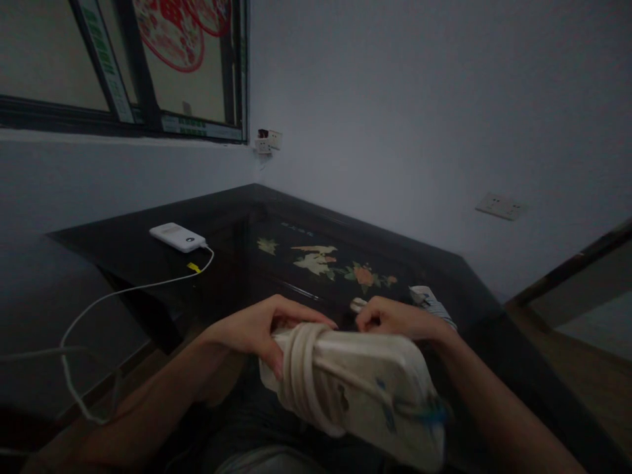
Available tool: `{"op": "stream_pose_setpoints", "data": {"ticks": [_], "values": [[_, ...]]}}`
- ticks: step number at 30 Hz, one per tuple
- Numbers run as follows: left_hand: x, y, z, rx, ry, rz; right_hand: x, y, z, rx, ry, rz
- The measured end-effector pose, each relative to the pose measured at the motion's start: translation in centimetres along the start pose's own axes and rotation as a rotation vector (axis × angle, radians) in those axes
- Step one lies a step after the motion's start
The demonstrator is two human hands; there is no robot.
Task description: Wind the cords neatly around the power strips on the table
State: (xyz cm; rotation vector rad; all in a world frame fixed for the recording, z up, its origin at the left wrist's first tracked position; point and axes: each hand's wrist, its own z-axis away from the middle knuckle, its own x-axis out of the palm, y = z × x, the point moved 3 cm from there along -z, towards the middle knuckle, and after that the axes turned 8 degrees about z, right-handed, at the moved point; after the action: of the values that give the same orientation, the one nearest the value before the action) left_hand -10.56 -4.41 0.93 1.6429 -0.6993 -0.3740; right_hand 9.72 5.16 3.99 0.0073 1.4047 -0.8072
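A long off-white power strip [370, 368] is held up, tilted, close to me over the near edge of the table. Its thick pale cord [309, 375] is wound in several loops around the left part of the strip. My left hand [266, 329] is closed around the strip's left end, thumb on the near side beside the loops. Behind the strip's upper edge, my right hand [390, 316] is curled closed. A short off-white piece [358, 304] like the cord's end pokes out at its fingers; the grip itself is partly hidden. Blue marks the strip's right end.
On the dark, flower-painted table [237, 224] lies a white power bank [178, 237] with a white cable [133, 288] trailing left over the edge. A striped crumpled item [433, 306] sits behind my right wrist. Wall sockets [498, 206] and a window [172, 66] are beyond.
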Motion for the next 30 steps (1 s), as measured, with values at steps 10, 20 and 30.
{"op": "stream_pose_setpoints", "data": {"ticks": [10, 20, 30], "values": [[-0.5, 0.0, -1.3, -0.035, 0.278, -0.945, -4.7, -6.9, -2.9, 0.326, 0.338, 0.724], [-2.8, -2.1, -1.4, 0.054, 0.707, -0.473, 0.2, -8.9, -0.7, 0.383, 0.629, 0.876], [-2.2, -5.3, -2.4, 0.035, 0.704, 0.131, 4.6, -5.8, 1.5, 0.224, 1.016, 0.929]]}}
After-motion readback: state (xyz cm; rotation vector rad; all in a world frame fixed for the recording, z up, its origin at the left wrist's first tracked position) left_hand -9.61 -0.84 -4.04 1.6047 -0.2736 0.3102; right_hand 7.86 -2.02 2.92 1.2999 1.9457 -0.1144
